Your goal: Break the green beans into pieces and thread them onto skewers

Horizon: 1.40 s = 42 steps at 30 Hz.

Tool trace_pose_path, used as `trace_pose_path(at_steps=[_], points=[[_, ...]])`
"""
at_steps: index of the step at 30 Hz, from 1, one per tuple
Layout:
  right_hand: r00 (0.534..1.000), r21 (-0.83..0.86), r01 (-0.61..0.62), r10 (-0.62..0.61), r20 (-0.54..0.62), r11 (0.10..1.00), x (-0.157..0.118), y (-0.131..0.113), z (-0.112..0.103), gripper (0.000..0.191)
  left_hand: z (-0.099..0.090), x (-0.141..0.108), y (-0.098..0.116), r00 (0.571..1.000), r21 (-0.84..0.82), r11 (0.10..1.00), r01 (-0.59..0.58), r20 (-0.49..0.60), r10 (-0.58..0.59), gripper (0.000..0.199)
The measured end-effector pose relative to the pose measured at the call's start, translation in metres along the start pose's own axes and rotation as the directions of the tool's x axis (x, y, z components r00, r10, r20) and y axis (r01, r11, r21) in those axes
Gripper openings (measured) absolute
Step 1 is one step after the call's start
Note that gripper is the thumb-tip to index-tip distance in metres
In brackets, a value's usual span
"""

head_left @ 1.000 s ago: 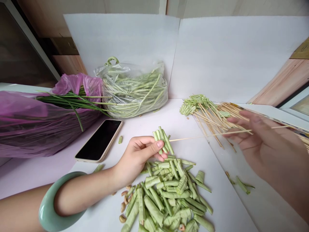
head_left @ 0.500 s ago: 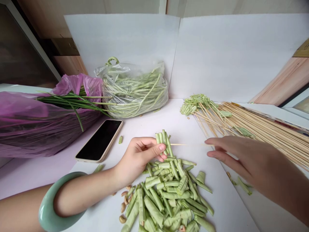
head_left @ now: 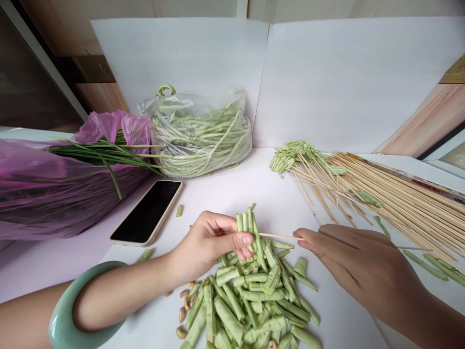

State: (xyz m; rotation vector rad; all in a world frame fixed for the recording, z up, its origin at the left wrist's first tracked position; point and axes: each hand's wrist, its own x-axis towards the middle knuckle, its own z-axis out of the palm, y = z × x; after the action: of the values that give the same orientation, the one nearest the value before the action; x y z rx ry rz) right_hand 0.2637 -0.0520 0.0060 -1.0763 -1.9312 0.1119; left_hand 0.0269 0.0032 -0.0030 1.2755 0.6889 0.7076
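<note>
Hidden behind the fingers of the left hand (head_left: 209, 240), the lower part of the bean bundle (head_left: 249, 225); behind the right hand (head_left: 356, 259), the middle of the bamboo skewer (head_left: 278, 236), with its tip too small to tell as in or merely against the beans. Cut off by the bottom edge, the heap of cut beans (head_left: 247, 295) and the right forearm (head_left: 432, 320); by the left edge, the left forearm (head_left: 32, 315) and the purple plastic bag (head_left: 54, 194); by the right edge, the loose skewers (head_left: 407, 203). Blurred behind clear plastic film, the long beans in the bag (head_left: 199, 140), and too small to identify, the curled tan pieces (head_left: 183, 303) beside the heap.
</note>
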Motion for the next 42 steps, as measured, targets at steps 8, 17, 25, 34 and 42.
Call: trace_pose_path(at_steps=[8, 17, 25, 34, 42], points=[[0.948, -0.435, 0.319, -0.279, 0.155, 0.842, -0.002, 0.008, -0.002, 0.023, 0.001, 0.009, -0.001, 0.986, -0.035, 0.999, -0.041, -0.161, 0.035, 0.033], [0.941, -0.441, 0.336, -0.287, 0.177, 0.832, -0.004, 0.014, -0.001, 0.021, -0.001, 0.009, -0.004, 0.955, -0.091, 0.992, -0.091, -0.289, 0.062, 0.026], [0.924, -0.516, 0.38, -0.345, 0.167, 0.768, -0.001, -0.001, 0.001, 0.03, -0.003, 0.007, -0.008, 0.976, -0.117, 0.99, -0.073, -0.211, 0.047, 0.025], [0.92, -0.548, 0.391, -0.329, 0.213, 0.739, -0.008, -0.001, 0.002, 0.023, -0.004, 0.007, -0.01, 0.981, -0.136, 0.99, -0.037, -0.194, 0.01, 0.026], [0.932, -0.521, 0.362, -0.292, 0.214, 0.773, -0.01, -0.005, 0.003, 0.023, -0.002, 0.007, -0.006, 0.98, -0.152, 0.988, 0.003, -0.194, -0.033, 0.026]])
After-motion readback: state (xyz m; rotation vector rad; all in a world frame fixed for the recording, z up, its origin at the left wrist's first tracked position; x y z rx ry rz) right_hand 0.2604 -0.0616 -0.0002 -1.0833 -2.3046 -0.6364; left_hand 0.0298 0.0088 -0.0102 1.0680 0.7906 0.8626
